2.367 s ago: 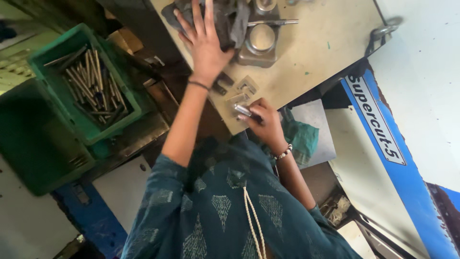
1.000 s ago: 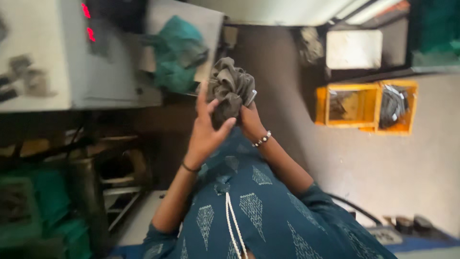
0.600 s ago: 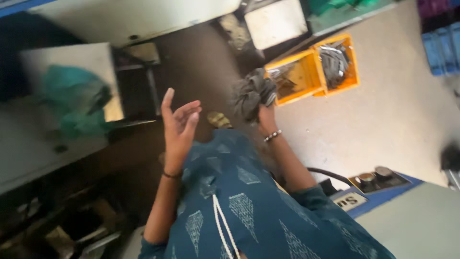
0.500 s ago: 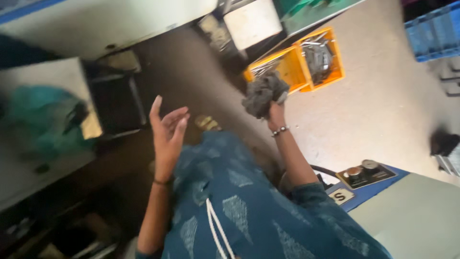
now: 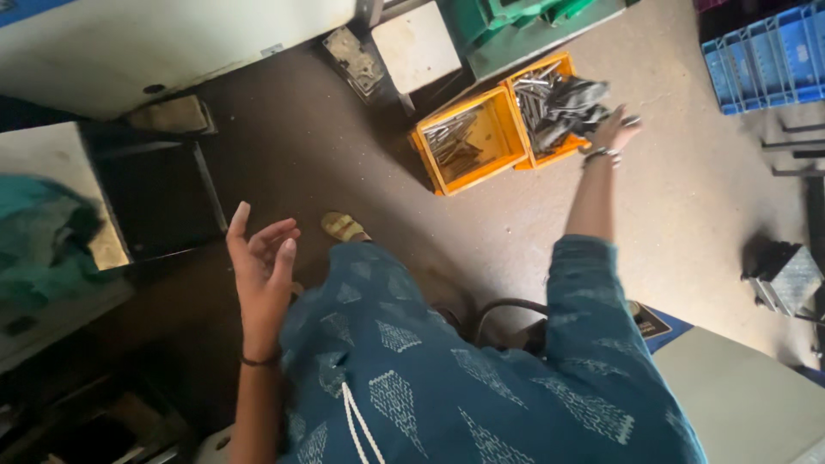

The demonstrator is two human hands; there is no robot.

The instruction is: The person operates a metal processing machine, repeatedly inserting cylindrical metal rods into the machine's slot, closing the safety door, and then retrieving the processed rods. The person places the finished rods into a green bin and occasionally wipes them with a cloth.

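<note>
My right hand (image 5: 614, 133) is stretched out over the floor, fingers apart, just beside a grey crumpled cloth (image 5: 567, 101). The cloth lies over the right-hand yellow crate (image 5: 569, 153), which holds several metal parts, and my hand no longer grips it. A second yellow crate (image 5: 430, 159) beside it holds thin metal rods. My left hand (image 5: 262, 266) is raised in front of my body, palm up and empty, with its fingers loosely curled. A dark band sits on its wrist.
A blue crate (image 5: 765, 51) stands at the top right and green bins (image 5: 516, 26) at the top. A white machine body (image 5: 172, 43) runs along the upper left, with a teal cloth (image 5: 43, 241) at the left. A grey block (image 5: 784, 277) sits on the floor, right.
My view swung from the workbench down to the floor. My right hand carried the grey cloth out to the yellow crate and let it go, while the left hand came off it and stayed raised.
</note>
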